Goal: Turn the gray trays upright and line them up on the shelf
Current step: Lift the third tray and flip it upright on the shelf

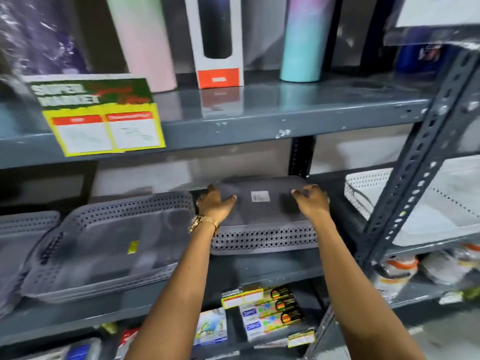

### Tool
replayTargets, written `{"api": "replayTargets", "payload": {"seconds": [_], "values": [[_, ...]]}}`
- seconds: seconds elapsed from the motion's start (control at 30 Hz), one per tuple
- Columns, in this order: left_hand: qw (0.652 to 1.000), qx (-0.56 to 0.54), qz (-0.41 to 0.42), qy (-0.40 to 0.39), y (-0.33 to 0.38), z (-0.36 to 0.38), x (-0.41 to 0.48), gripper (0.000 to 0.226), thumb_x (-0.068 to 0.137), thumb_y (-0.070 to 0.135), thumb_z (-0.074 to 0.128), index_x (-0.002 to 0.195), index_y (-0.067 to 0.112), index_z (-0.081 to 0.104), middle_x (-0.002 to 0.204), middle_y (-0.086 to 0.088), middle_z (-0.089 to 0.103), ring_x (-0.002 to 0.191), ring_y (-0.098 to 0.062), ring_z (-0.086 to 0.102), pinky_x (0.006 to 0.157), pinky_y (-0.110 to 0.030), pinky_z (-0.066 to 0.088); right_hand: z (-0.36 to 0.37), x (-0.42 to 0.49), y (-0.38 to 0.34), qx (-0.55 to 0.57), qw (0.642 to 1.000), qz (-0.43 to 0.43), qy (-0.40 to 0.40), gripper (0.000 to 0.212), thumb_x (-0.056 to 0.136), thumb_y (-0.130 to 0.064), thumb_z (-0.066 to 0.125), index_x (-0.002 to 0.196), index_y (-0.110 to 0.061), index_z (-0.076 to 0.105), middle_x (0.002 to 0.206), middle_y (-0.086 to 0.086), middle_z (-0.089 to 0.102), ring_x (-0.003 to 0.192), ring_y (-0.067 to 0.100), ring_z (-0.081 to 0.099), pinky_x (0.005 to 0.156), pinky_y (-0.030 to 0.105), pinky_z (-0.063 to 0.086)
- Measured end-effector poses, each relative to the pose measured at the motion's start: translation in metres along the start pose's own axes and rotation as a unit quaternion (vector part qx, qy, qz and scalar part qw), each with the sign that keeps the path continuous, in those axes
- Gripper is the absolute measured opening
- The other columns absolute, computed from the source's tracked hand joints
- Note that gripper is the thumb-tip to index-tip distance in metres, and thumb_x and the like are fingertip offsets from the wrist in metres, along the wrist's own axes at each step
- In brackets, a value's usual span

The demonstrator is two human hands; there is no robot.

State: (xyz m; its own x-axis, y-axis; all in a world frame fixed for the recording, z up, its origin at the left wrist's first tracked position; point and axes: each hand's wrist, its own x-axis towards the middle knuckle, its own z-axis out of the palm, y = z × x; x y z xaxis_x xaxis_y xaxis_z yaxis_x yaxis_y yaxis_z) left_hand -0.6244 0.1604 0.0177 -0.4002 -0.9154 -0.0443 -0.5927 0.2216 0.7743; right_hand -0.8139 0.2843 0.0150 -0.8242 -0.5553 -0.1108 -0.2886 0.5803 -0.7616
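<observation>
A gray perforated tray (262, 211) lies upside down on the middle shelf (259, 268), its flat bottom with a white sticker facing up. My left hand (215, 203) rests on its left part and my right hand (311, 201) on its right part, fingers spread over the surface. Left of it a stack of gray trays (109, 245) sits right side up, tilted toward the shelf's front edge, with a yellow sticker inside. Another gray tray (23, 245) shows at the far left, partly cut off.
A white perforated tray (426, 198) sits on the neighbouring shelf to the right, behind a slotted steel upright (415, 162). Tumblers and a boxed bottle (217, 40) stand on the shelf above, with a yellow price sign (104, 120). Small packets (267, 313) fill the shelf below.
</observation>
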Motion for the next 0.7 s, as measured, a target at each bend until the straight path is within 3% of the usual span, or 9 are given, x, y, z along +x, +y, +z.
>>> {"api": "replayTargets", "payload": {"seconds": [0.1, 0.17, 0.23, 0.33, 0.4, 0.47, 0.53, 0.63, 0.7], "values": [[0.997, 0.038, -0.063, 0.014, 0.001, 0.020, 0.023, 0.081, 0.086, 0.051, 0.056, 0.147, 0.006, 0.026, 0.148, -0.022, 0.041, 0.136, -0.042, 0.036, 0.110, -0.045, 0.035, -0.001, 0.033, 0.021, -0.037, 0.997, 0.032, -0.058, 0.086, 0.076, -0.067, 0.049, 0.143, -0.015, 0.041, 0.156, 0.016, 0.027, 0.141, 0.043, 0.026, 0.114, 0.055, 0.025], [0.995, 0.043, -0.085, 0.021, -0.006, 0.027, 0.037, 0.076, 0.087, 0.055, 0.050, 0.142, 0.004, 0.037, 0.147, -0.022, 0.042, 0.133, -0.043, 0.040, 0.108, -0.047, 0.036, -0.007, 0.028, 0.019, 0.000, 0.996, 0.042, -0.084, 0.089, 0.081, -0.060, 0.057, 0.148, -0.009, 0.030, 0.157, 0.017, 0.026, 0.140, 0.041, 0.029, 0.113, 0.053, 0.029], [0.993, 0.001, -0.115, 0.032, -0.018, 0.036, 0.050, 0.081, 0.081, 0.064, 0.046, 0.137, 0.004, 0.046, 0.143, -0.023, 0.047, 0.128, -0.044, 0.047, 0.105, -0.050, 0.040, -0.011, 0.031, 0.019, 0.059, 0.993, 0.041, -0.092, 0.081, 0.082, -0.051, 0.064, 0.142, -0.003, 0.037, 0.151, 0.018, 0.038, 0.136, 0.037, 0.039, 0.110, 0.046, 0.036], [0.982, -0.052, -0.162, 0.081, -0.015, 0.044, 0.039, 0.103, 0.070, 0.078, 0.037, 0.142, 0.005, 0.038, 0.145, -0.027, 0.043, 0.130, -0.046, 0.044, 0.107, -0.052, 0.037, -0.010, 0.041, 0.022, 0.155, 0.981, 0.054, -0.101, 0.085, 0.083, -0.055, 0.062, 0.146, -0.004, 0.034, 0.155, 0.012, 0.035, 0.142, 0.030, 0.034, 0.116, 0.040, 0.029], [0.979, -0.072, -0.148, 0.121, 0.000, 0.044, 0.021, 0.102, 0.075, 0.077, 0.034, 0.148, 0.007, 0.030, 0.150, -0.028, 0.034, 0.135, -0.045, 0.037, 0.111, -0.053, 0.031, -0.013, 0.045, 0.022, 0.210, 0.972, 0.051, -0.096, 0.092, 0.081, -0.061, 0.060, 0.149, -0.006, 0.029, 0.156, 0.010, 0.033, 0.144, 0.028, 0.032, 0.118, 0.042, 0.026], [0.969, -0.123, -0.112, 0.184, 0.013, 0.040, 0.011, 0.103, 0.072, 0.079, 0.029, 0.149, 0.010, 0.030, 0.152, -0.026, 0.033, 0.136, -0.043, 0.036, 0.111, -0.051, 0.031, -0.022, 0.045, 0.016, 0.250, 0.964, 0.022, -0.082, 0.094, 0.076, -0.070, 0.056, 0.145, -0.008, 0.036, 0.148, 0.008, 0.042, 0.137, 0.029, 0.040, 0.113, 0.042, 0.032], [0.942, -0.213, -0.068, 0.250, 0.025, 0.034, 0.006, 0.095, 0.076, 0.075, 0.031, 0.145, 0.011, 0.038, 0.148, -0.025, 0.038, 0.134, -0.039, 0.038, 0.110, -0.042, 0.032, -0.032, 0.050, 0.006, 0.286, 0.957, -0.006, -0.048, 0.099, 0.066, -0.078, 0.048, 0.142, -0.015, 0.044, 0.144, 0.008, 0.049, 0.132, 0.028, 0.046, 0.111, 0.042, 0.036], [0.897, -0.301, -0.031, 0.322, 0.039, 0.025, 0.006, 0.061, 0.097, 0.052, 0.034, 0.132, 0.004, 0.049, 0.138, -0.022, 0.044, 0.127, -0.029, 0.042, 0.093, -0.026, 0.026, -0.041, 0.062, -0.001, 0.365, 0.929, -0.053, -0.025, 0.096, 0.062, -0.081, 0.038, 0.143, -0.030, 0.045, 0.146, -0.001, 0.050, 0.135, 0.020, 0.045, 0.115, 0.041, 0.032], [0.874, -0.342, -0.033, 0.345, 0.042, 0.017, 0.006, 0.069, 0.096, 0.058, 0.028, 0.132, 0.003, 0.050, 0.140, -0.022, 0.046, 0.129, -0.030, 0.044, 0.099, -0.029, 0.030, -0.045, 0.066, 0.002, 0.392, 0.919, -0.033, -0.038, 0.106, 0.054, -0.096, 0.035, 0.138, -0.033, 0.051, 0.142, -0.002, 0.054, 0.133, 0.020, 0.049, 0.115, 0.042, 0.034]]}}
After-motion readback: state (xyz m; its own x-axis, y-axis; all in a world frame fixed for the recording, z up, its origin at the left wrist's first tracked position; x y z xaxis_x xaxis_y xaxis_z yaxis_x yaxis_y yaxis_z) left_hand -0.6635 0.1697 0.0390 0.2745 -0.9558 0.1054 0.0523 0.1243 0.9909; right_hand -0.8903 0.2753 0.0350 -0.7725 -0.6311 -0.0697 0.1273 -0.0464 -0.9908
